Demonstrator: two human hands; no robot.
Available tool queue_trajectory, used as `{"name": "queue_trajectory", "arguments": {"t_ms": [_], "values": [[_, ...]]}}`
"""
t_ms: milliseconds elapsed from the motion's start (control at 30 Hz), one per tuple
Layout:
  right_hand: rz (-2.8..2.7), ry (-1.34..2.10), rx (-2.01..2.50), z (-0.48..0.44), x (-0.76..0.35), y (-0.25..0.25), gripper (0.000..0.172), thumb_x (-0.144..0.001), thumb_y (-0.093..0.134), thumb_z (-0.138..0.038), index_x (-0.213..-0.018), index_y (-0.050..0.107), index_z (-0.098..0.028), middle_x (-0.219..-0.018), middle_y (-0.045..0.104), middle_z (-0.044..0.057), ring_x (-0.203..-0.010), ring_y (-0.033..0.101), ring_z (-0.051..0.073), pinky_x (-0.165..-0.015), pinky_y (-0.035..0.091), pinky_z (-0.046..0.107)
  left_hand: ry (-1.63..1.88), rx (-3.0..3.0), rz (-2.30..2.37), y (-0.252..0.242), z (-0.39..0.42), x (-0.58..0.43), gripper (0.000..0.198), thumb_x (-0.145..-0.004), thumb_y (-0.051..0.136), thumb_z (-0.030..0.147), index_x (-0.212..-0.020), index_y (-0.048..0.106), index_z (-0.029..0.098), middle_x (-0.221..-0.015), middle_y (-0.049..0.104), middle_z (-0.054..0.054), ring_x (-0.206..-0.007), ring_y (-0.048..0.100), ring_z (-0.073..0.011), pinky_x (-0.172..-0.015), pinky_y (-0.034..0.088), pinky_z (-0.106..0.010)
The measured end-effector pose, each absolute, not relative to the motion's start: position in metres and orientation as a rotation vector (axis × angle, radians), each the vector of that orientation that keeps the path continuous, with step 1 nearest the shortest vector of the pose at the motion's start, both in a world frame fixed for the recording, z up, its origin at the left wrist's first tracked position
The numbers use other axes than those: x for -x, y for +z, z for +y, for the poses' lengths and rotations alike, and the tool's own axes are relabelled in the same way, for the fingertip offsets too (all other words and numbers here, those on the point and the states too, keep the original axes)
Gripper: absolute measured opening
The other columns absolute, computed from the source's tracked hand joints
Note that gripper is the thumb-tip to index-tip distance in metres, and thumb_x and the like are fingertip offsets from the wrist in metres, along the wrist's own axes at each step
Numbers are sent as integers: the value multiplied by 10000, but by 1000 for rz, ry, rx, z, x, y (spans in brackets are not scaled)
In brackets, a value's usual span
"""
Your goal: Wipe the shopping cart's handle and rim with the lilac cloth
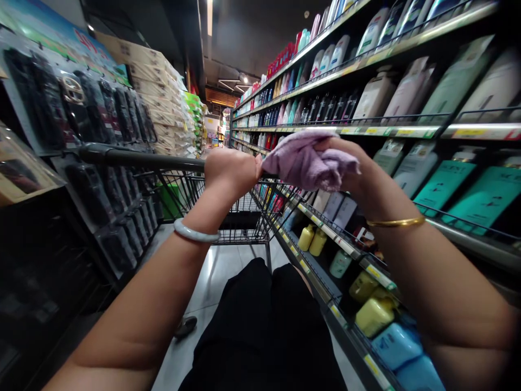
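Observation:
A dark shopping cart (244,234) stands in front of me, its long handlebar (142,159) running across the view. My left hand (232,167) is wrapped round the middle of that bar, with a pale bangle at the wrist. A bunched purple cloth (311,163) covers the bar's right part. My right hand (344,155), with a gold bangle behind it, grips the cloth; its fingertips are partly hidden in the folds. The cloth's left edge lies close beside my left fist.
To the right, tall shelves (391,130) of shampoo and lotion bottles run along the aisle close to the cart. Packaged dark goods (81,108) hang on the left. Beyond them rises a stack of beige packs (152,92). Pale floor tiles (222,271) show below.

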State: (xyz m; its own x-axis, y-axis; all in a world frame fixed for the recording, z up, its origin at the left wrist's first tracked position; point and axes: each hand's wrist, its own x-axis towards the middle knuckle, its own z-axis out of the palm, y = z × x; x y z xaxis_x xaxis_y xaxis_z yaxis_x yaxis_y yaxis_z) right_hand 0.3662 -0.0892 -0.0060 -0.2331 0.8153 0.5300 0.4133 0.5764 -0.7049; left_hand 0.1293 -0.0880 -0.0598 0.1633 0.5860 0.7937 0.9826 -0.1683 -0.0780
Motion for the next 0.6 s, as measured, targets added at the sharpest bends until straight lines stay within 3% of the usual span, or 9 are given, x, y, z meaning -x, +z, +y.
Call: {"name": "queue_trajectory", "arguments": {"t_ms": [167, 367, 500, 600], "values": [[-1962, 776, 934, -75, -375, -1, 283, -712, 761, -271, -987, 738, -208, -898, 738, 13, -793, 644, 140, -751, 507, 309, -822, 1796, -1454, -62, -85, -127, 718, -1018, 177, 428, -936, 824, 127, -810, 734, -195, -743, 618, -270, -685, 325, -391], [-2167, 307, 1117, -72, -381, 30, 436, -702, 820, -225, -1122, 715, -274, -885, 703, -4, -764, 616, 171, -675, 486, 310, -826, 1818, -1465, -62, -86, -128, 749, -1021, 147, 425, -968, 822, 106, -840, 742, -208, -733, 613, -277, -691, 307, -401], [-2319, -368, 1097, -70, -363, 39, 228, -724, 785, -159, -939, 752, -227, -1003, 694, 47, -900, 616, 202, -800, 485, 344, -807, 1843, -1480, -59, -89, -129, 760, -1028, 138, 433, -972, 822, 106, -847, 741, -199, -706, 574, -253, -693, 296, -387], [-2364, -616, 1100, -69, -355, 41, 75, -753, 745, -191, -822, 748, -219, -929, 689, 44, -874, 598, 196, -808, 444, 357, -787, 1822, -1501, -59, -90, -129, 772, -1027, 130, 445, -933, 820, 113, -844, 739, -189, -698, 571, -247, -692, 294, -380]]}}
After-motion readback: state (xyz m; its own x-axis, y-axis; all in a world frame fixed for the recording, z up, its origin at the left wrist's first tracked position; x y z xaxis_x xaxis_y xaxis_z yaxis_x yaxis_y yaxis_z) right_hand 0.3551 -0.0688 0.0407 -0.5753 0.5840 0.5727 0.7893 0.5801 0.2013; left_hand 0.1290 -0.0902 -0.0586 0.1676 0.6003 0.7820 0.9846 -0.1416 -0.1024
